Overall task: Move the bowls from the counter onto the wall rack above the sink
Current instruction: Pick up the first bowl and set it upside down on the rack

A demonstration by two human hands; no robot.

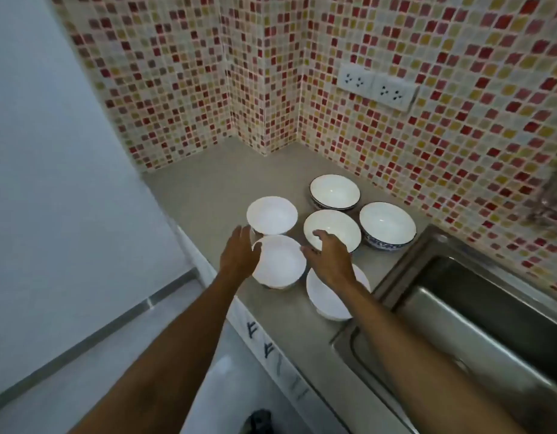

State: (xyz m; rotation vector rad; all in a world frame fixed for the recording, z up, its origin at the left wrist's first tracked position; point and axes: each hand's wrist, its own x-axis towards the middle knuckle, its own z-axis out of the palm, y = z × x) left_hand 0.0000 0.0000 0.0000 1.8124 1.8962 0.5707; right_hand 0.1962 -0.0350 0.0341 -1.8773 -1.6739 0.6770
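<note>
Several white bowls stand on the grey counter [208, 186]. A plain white bowl [280, 263] sits between my hands. My left hand [239, 253] touches its left rim with fingers spread. My right hand [328, 258] is at its right rim, fingers apart, and it covers part of the front white bowl [325, 300] and part of a dark-rimmed bowl [333, 227]. Another plain bowl [271, 214] lies behind. Two blue-patterned bowls [335, 192] [387, 225] stand near the wall. The wall rack is out of view.
A steel sink [477, 314] lies to the right of the bowls. Mosaic tiled walls enclose the counter's corner, with a double wall socket [377, 86] on the right wall. A glass object [552, 198] shows at the right edge. The counter's front edge drops off at left.
</note>
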